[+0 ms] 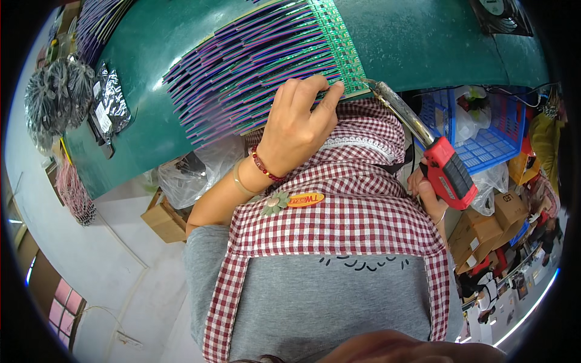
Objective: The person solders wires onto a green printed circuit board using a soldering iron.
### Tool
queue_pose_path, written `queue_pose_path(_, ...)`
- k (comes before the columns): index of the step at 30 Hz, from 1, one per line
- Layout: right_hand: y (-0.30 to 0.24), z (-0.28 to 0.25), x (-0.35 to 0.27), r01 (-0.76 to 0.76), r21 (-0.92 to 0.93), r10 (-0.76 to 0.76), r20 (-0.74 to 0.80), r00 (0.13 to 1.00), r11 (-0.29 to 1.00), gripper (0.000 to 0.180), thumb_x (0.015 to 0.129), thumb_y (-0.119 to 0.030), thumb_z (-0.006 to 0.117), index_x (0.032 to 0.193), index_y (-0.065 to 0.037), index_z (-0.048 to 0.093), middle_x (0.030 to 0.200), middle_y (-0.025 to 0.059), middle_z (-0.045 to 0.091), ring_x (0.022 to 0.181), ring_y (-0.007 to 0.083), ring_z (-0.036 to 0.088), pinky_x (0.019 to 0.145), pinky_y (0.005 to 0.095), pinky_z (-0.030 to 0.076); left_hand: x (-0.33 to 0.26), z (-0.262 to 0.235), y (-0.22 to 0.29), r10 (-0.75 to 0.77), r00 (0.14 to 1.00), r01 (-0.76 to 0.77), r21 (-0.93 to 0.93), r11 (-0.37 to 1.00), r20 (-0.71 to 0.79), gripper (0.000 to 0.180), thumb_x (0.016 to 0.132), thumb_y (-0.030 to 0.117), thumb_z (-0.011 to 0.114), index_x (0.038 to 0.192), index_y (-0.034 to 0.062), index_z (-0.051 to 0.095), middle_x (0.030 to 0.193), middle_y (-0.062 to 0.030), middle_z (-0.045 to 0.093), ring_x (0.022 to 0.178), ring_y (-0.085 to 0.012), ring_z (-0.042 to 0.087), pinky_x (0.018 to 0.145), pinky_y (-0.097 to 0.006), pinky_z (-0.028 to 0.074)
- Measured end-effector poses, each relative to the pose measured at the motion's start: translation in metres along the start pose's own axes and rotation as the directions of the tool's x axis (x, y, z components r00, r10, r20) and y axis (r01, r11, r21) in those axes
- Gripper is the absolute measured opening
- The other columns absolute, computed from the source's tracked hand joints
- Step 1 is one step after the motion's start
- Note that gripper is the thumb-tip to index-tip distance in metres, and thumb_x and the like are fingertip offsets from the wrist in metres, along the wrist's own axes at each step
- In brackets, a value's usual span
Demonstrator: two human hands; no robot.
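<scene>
A green circuit board panel [339, 45] lies on the green table, with rows of purple, blue and pink wires [248, 69] fanning out leftward from it. My left hand [302, 118] is closed in a pinch over the nearest wires, its thumb and forefinger beside the board's near corner. Those fingertips partly cover the wire they hold. In my right hand [426, 190] is a red and black soldering iron [449, 172], gripped by its handle. Its metal barrel points up and left, and the tip is at the board's near right edge. Most of the right fingers are hidden behind the handle.
The green tabletop [417, 42] ends just in front of me. Bagged dark parts [57, 97] and a silvery packet [111, 103] are at the left. Blue plastic baskets [490, 136] and cardboard boxes [484, 233] stand low on the right. Another box [163, 218] sits under the table.
</scene>
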State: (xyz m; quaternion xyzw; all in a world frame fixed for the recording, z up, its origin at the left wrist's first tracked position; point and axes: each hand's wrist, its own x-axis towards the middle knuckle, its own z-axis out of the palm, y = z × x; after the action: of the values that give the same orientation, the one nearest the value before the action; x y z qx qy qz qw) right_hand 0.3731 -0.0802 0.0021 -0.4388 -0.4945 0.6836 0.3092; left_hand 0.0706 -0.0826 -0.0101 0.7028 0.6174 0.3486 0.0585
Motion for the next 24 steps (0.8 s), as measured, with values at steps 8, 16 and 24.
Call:
queue_pose_path(8,-0.006,0.002,0.004,-0.003,-0.015,0.004,0.063,0.998,1.0,0.026,0.087,-0.005,0.061,0.11,0.007,0.058,0.076,0.0049,0.057,0.067,0.0137,0.055,0.063,0.0277,0.044,-0.004,-0.002,-0.01,0.082,0.996,-0.081,-0.047,0.996,0.024,0.037,0.065,-0.007,0.064,0.101,0.0033,0.07,0.083,-0.0071,0.055,0.072,-0.0226,0.054,0.062,-0.033,0.045)
queue_pose_path(16,0.003,-0.003,0.002,0.058,-0.138,-0.039,0.139,0.99,0.989,0.047,0.092,-0.014,0.057,0.132,0.004,0.041,0.068,0.0034,0.048,0.056,0.0135,0.045,0.057,0.0317,0.043,0.001,-0.006,-0.009,0.102,0.994,-0.101,-0.036,0.994,0.034,0.035,0.065,-0.004,0.064,0.098,0.0032,0.069,0.084,-0.008,0.057,0.071,-0.0221,0.056,0.061,-0.032,0.045)
queue_pose_path(24,0.021,-0.021,-0.005,0.076,-0.288,-0.016,0.205,0.979,0.955,0.046,0.092,-0.013,0.059,0.131,0.003,0.041,0.071,0.0024,0.048,0.059,0.0115,0.044,0.058,0.0284,0.04,0.004,-0.01,-0.008,0.108,0.991,-0.109,0.007,0.994,0.083,0.034,0.065,-0.001,0.064,0.097,0.0038,0.07,0.084,-0.0081,0.056,0.072,-0.0229,0.057,0.062,-0.034,0.047)
